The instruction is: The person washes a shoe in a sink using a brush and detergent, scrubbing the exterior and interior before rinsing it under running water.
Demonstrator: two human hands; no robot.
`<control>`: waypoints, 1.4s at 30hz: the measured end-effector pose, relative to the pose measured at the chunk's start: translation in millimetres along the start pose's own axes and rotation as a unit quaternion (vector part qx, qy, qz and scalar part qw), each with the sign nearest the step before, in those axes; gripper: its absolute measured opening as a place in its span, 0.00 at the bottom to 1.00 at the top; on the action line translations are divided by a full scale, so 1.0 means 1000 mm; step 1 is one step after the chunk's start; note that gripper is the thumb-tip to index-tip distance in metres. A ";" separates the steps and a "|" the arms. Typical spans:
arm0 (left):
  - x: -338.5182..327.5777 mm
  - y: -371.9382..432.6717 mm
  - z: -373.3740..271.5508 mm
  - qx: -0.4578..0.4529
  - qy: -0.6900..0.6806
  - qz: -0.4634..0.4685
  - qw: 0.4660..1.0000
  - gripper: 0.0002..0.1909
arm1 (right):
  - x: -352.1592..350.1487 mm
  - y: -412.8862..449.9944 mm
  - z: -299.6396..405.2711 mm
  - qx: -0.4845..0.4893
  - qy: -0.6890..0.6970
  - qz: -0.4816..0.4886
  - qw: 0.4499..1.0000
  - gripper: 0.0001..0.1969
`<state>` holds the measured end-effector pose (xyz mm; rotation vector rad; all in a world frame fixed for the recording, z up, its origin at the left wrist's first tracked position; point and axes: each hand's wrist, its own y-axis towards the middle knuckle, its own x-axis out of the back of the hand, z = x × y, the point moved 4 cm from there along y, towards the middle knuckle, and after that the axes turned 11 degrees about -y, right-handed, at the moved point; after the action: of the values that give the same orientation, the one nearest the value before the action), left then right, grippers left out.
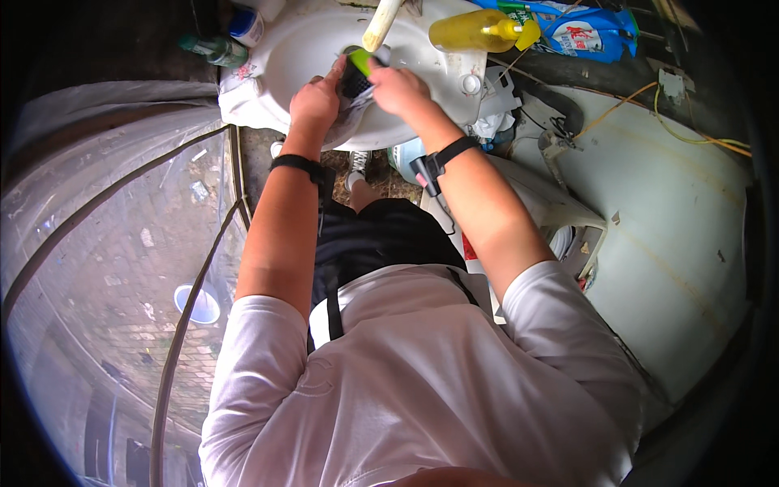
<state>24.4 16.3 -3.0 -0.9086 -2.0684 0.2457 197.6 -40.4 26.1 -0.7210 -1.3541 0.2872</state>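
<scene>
Both my hands are over a white ceramic washbasin (289,55). My left hand (316,100) grips the near left side of a dark, textured item (355,82), possibly a shoe, with greyish material at its lower end. In my right hand (398,88) is a lime-green object (361,61) that looks like a brush, pressed against or just over the dark item. The fingers and blur hide much of both things. Above them, a pale pipe-like piece (382,24) reaches down over the basin.
A yellow pump bottle (471,30) lies on the basin's right rim, near a small white cap (470,84). Behind it is a blue detergent bag (584,33). To the left are a green bottle (219,51) and a blue-lidded jar (246,27). Clear plastic sheeting (122,243) hangs left.
</scene>
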 end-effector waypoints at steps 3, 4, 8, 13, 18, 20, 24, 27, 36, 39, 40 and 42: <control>-0.006 0.008 0.015 0.039 -0.013 -0.031 0.999 0.30 | 0.000 -0.001 0.012 0.027 0.038 -0.020 0.999 0.22; -0.005 0.011 0.017 0.047 -0.027 -0.030 0.998 0.30 | 0.007 0.001 -0.003 -0.012 0.029 -0.026 0.999 0.22; -0.009 0.012 0.019 0.062 -0.048 -0.035 0.996 0.29 | 0.005 -0.009 0.011 -0.004 0.023 -0.027 0.999 0.21; -0.004 0.006 0.014 0.043 -0.072 -0.024 0.996 0.31 | 0.034 -0.013 -0.005 0.045 -0.120 -0.033 0.991 0.16; -0.007 -0.005 -0.003 -0.001 -0.033 -0.011 0.999 0.44 | 0.026 0.012 -0.032 -0.069 -0.130 -0.089 0.985 0.14; -0.006 -0.011 -0.008 -0.037 0.001 -0.008 0.999 0.52 | 0.011 0.006 -0.037 -0.059 -0.134 -0.066 0.987 0.14; -0.001 -0.026 -0.017 -0.008 0.059 0.014 0.998 0.60 | 0.034 -0.012 -0.034 -0.061 -0.063 -0.016 0.996 0.16; 0.003 -0.025 -0.022 -0.004 0.048 0.023 0.999 0.59 | 0.037 -0.008 -0.043 -0.104 -0.026 -0.041 0.993 0.17; 0.000 -0.024 -0.021 0.013 0.055 0.026 0.998 0.57 | 0.027 -0.013 -0.031 -0.133 0.064 -0.023 0.989 0.20; 0.000 -0.026 -0.022 0.004 0.065 0.027 0.998 0.57 | 0.008 -0.004 -0.044 -0.187 0.088 0.019 0.978 0.22; 0.000 -0.025 -0.024 0.001 0.066 0.028 0.997 0.57 | -0.014 -0.001 -0.050 -0.190 0.088 0.029 0.977 0.22; -0.001 -0.025 -0.022 0.012 0.071 0.024 0.997 0.57 | -0.028 -0.004 -0.049 -0.182 0.083 0.032 0.979 0.23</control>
<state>28.8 -6.0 22.1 -0.9345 -1.9117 0.2238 236.8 -74.8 4.1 -1.0709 -1.2370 0.0254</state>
